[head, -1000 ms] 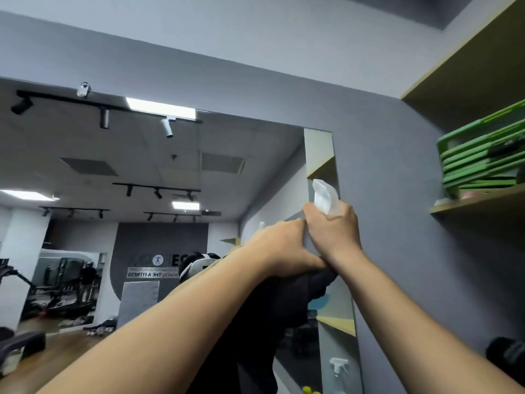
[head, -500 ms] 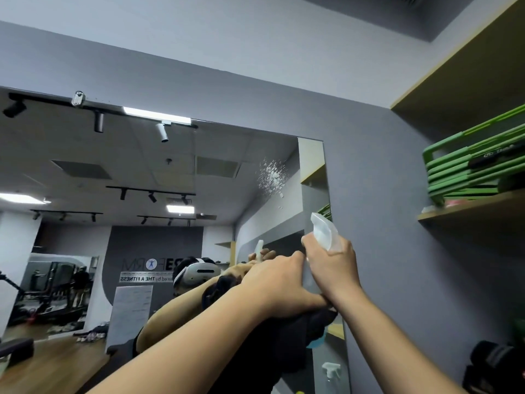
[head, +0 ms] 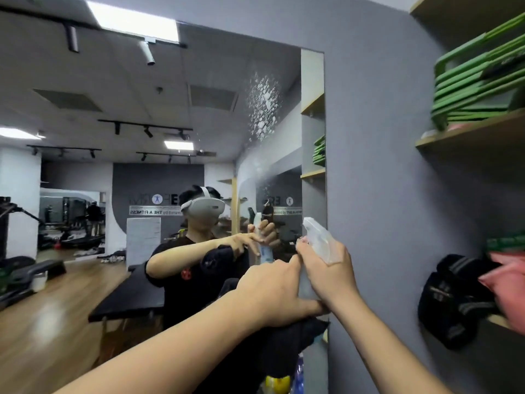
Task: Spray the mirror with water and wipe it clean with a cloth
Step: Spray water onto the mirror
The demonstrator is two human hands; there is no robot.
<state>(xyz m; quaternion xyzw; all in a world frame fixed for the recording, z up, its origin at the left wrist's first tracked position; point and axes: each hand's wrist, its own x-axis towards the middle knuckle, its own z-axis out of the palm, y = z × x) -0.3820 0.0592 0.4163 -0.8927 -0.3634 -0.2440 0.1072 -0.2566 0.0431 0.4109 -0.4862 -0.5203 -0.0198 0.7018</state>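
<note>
Below the left hand point(head: 272, 291), a dark cloth point(head: 287, 348) hangs half hidden.

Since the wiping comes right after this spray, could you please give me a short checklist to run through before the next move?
1. Water on the mirror: ok, a droplet patch sits high near its right edge.
2. Spray bottle secure: ok, right hand grips it, nozzle aimed up at the glass.
3. Black cloth ready: ok, it hangs under the left hand.
4. Left hand free to wipe: not ok, it is against the bottle's base.
5. Water left in the bottle: cannot tell.
</note>
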